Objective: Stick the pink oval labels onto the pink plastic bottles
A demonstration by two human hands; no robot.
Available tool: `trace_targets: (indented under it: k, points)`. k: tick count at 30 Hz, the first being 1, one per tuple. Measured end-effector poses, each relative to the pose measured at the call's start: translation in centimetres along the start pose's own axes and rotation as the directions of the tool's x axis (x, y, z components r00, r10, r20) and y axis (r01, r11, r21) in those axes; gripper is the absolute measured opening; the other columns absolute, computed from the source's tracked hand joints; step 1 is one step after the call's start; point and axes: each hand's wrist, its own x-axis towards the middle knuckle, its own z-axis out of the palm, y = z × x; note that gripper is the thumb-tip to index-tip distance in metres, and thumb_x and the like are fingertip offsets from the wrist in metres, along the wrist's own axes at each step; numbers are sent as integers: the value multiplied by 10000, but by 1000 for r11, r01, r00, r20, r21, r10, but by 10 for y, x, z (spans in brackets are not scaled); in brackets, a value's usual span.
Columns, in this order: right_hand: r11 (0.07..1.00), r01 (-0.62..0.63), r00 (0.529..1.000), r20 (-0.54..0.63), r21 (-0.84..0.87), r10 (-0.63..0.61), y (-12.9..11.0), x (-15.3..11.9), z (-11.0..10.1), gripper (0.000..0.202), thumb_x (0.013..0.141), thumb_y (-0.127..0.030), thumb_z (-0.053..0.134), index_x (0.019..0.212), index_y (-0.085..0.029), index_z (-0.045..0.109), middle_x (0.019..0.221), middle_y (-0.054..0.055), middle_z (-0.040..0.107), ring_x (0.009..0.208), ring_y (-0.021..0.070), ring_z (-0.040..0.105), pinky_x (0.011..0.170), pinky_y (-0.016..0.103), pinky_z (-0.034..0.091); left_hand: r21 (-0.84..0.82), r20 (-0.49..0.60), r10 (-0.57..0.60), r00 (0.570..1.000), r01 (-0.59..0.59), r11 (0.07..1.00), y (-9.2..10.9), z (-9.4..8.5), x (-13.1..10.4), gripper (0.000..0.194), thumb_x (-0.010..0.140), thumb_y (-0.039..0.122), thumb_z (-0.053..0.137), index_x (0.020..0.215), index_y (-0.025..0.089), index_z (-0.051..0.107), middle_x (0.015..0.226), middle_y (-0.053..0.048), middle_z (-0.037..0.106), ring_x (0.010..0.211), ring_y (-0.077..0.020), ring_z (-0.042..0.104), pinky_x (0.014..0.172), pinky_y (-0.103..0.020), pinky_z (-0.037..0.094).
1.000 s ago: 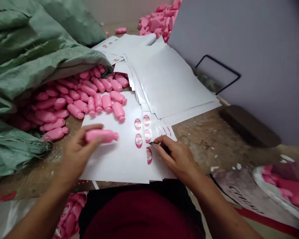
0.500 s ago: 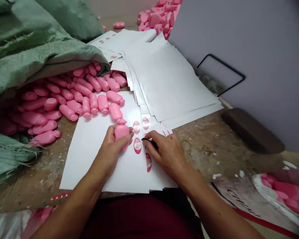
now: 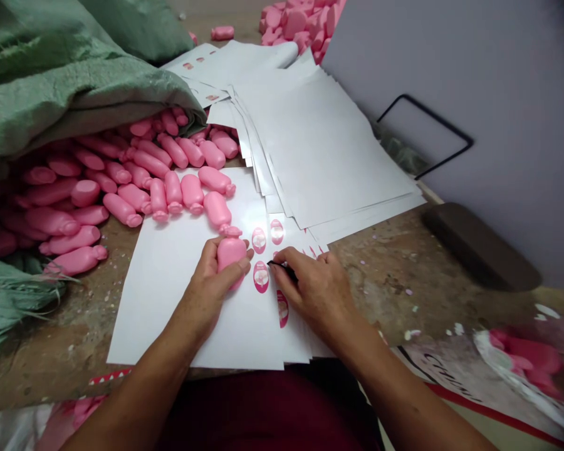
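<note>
Pink bottle (image 3: 231, 254) in left hand (image 3: 211, 279), dark tool (image 3: 288, 270) in right hand (image 3: 317, 285)

The left hand grips the bottle over a white sheet (image 3: 153, 297), neck toward twelve o'clock. At the bottle's three o'clock, the right hand pinches the tool beside an oval label (image 3: 261, 277). Loose bottles (image 3: 158, 197) lie at its ten o'clock by a green sack (image 3: 117, 88).

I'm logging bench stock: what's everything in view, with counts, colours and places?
Held bottle: one, pink, centre
Loose bottles: many, pink, left
Far pile: many, pink, top
Corner pieces: several, pink, bottom
Sacking: uncounted, green, upper left
Labels: several, pink, centre
Sheets: many, white, centre
Slim item: one, black, centre
Panel: one, grey, right
Wire frame: one, black, right
Block: one, brown, right
Table: one, brown, beneath
Lettered container: one, greyish, lower right
Left hand: one, holding bottle
Right hand: one, pinching slim item
</note>
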Motion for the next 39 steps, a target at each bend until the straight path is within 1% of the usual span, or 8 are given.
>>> trace_targets:
  k: [8,17,22,24,26,29,34,39]
  points:
    - [985,-94,993,89,147,81,5,6,-3,128,920,-298,548,877,-229,646,700,0,719,588,174,567,686,318,304,-74,-17,-44,999,42,996,6,2,2,406,793,247,754,1147,222,558,1254,-80,683,1212,-238,644,1087,-403,462]
    - [1000,14,999,42,-16,-13,3,5,0,163,927,-313,546,822,-219,628,715,6,734,560,148,525,719,341,253,-138,-32,-82,996,77,987,11,4,3,417,696,298,820,1027,187,592,1233,-105,677,1249,-279,604,1117,-447,433]
    - [987,-112,993,53,114,106,1,12,-1,227,850,-378,629,691,-225,572,567,-26,590,534,136,458,702,337,305,-157,-15,-62,998,59,986,8,2,3,371,721,278,802,1017,194,595,1228,-102,680,1262,-271,595,1135,-459,404]
    - [905,-225,972,150,362,181,1,11,-9,267,820,-401,643,650,-226,534,570,-35,546,544,129,445,635,307,332,-158,-16,-52,998,49,986,6,1,4,365,730,277,800,1021,195,595,1224,-99,684,1257,-267,600,1135,-459,402]
    - [722,-327,944,245,610,221,1,7,-20,297,805,-443,649,646,-228,520,564,-48,497,528,114,417,543,270,321,-153,-10,-44,999,42,987,5,0,4,352,753,271,787,1037,194,593,1245,-99,678,1229,-256,621,1124,-453,412]
    - [527,-353,934,259,773,246,-2,2,-33,287,776,-452,683,665,-223,551,550,-60,466,498,95,376,477,245,300,-132,-13,-21,1000,19,991,5,0,2,342,778,239,771,1056,200,575,1234,-84,681,1129,-220,672,1069,-421,456]
    - [497,-362,932,314,789,180,-13,0,-38,220,784,-406,673,681,-222,609,553,-44,529,494,101,442,448,233,348,-184,88,-50,995,66,981,8,10,-15,343,842,404,718,1087,202,588,1062,-60,709,991,-206,686,900,-356,533]
    - [454,-376,925,359,808,127,-19,0,-35,259,765,-452,716,695,-218,631,615,-12,628,554,125,539,488,240,437,-277,212,-140,967,197,940,8,19,-32,566,811,684,630,1089,191,627,994,-80,695,1023,-253,669,818,-351,570]
